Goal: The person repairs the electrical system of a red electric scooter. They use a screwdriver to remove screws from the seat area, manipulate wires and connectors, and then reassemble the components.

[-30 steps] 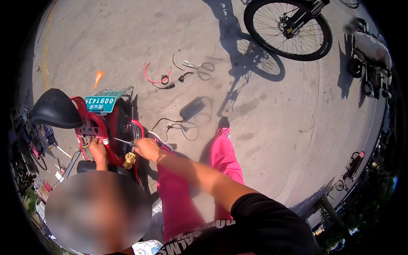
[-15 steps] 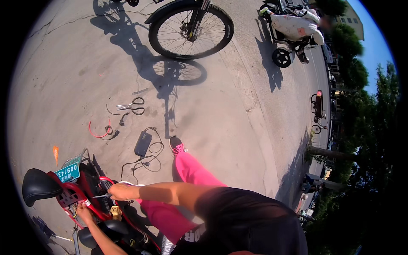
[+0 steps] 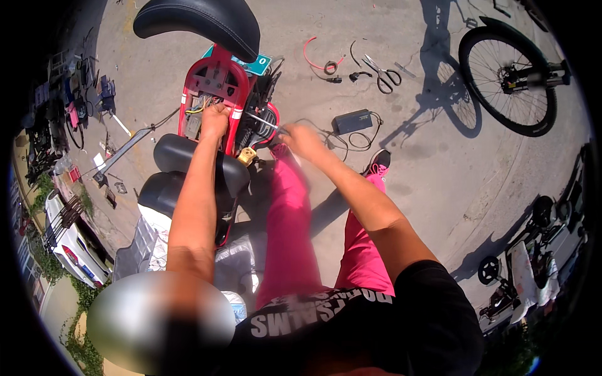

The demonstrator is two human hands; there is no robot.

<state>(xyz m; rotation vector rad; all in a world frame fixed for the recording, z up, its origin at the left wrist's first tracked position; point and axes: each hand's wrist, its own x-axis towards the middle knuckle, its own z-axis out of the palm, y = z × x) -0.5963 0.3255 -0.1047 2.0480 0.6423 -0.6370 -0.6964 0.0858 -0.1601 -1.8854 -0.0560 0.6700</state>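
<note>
A red electric scooter [image 3: 233, 135] with black seat pads stands in front of me, to the left. My left hand [image 3: 215, 121] reaches into the opening of its red frame, beside a bundle of wires [image 3: 198, 102]. Its fingers are closed, and what they pinch is hidden. My right hand [image 3: 302, 141] is wrapped round the handle end of a screwdriver [image 3: 261, 120]. The thin metal shaft points left at the frame's right side, above a yellow metal part [image 3: 246, 156]. From this view I cannot tell whether the tip touches anything.
Scissors [image 3: 382, 76], a red cable [image 3: 311, 57], cut cable pieces and a black charger [image 3: 352, 121] with its cord lie on the ground beyond. A bicycle wheel [image 3: 511, 80] is at the far right. A black backrest [image 3: 200, 24] rises over the scooter. A metal bar [image 3: 128, 150] lies left.
The view has swung left, so the scooter now sits nearer the middle. Both hands stay at the red frame, the right one still holding the screwdriver.
</note>
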